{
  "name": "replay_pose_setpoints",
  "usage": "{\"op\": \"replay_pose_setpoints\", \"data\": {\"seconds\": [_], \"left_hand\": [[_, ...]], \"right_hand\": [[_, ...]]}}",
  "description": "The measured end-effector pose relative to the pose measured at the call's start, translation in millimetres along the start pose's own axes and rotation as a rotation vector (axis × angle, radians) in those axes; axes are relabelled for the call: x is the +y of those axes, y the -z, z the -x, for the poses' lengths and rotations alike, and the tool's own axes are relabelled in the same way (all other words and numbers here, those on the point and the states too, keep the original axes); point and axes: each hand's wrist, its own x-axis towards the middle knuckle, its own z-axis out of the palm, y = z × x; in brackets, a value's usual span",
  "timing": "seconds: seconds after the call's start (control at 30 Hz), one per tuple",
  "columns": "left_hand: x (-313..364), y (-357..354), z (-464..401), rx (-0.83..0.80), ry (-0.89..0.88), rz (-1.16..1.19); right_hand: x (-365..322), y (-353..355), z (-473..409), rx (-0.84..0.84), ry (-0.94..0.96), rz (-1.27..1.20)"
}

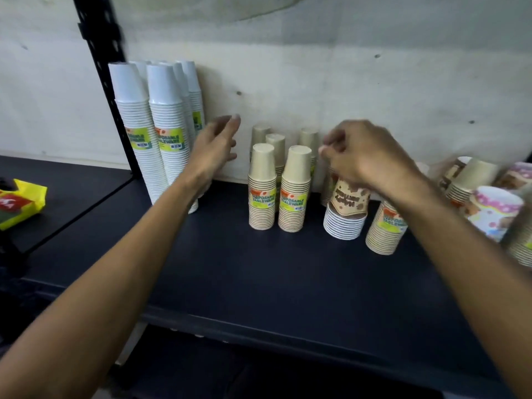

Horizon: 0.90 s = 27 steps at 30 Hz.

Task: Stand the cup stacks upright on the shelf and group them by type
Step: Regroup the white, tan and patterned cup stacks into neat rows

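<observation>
On dark shelf (pixel 259 272), against pale wall: tall white paper cup stacks (pixel 161 133) upright at left, short kraft-brown labelled cup stacks (pixel 277 188) upright at centre. Right hand (pixel 365 156) directly above brown-and-cream printed cup stack with white rims (pixel 347 211), fingers curled; grip on anything not discernible through blur. Left hand (pixel 216 145) open, held in gap between white and kraft groups, touching nothing. Printed stack vertical, right hand clearly nearer. Further right, tilted kraft stack (pixel 385 228) and floral printed cups (pixel 492 211), ungrouped.
</observation>
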Motion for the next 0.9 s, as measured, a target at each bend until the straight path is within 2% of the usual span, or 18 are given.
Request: {"op": "replay_pose_setpoints", "data": {"seconds": [0.13,0.3,0.5,0.77,0.9], "left_hand": [[28.4,-5.1,-40.8,-0.126,0.191,-0.124],[32.5,-17.6,-68.5,-0.302,0.349,-0.309],[21.8,-31.6,-79.7,-0.366,0.362,-0.322],[13.1,-42.9,-92.2,-0.446,0.310,-0.282],[11.9,-52.0,-91.8,-0.431,0.279,-0.220]], "right_hand": [[5.7,7.4,-67.0,-0.021,0.067,0.075],[18.4,-12.9,-125.4,-0.237,0.170,0.214],[24.6,-30.3,-151.4,-0.323,0.278,0.285],[30.8,-34.3,-161.9,-0.334,0.311,0.139],[32.6,-35.7,-162.7,-0.332,0.309,0.125]]}}
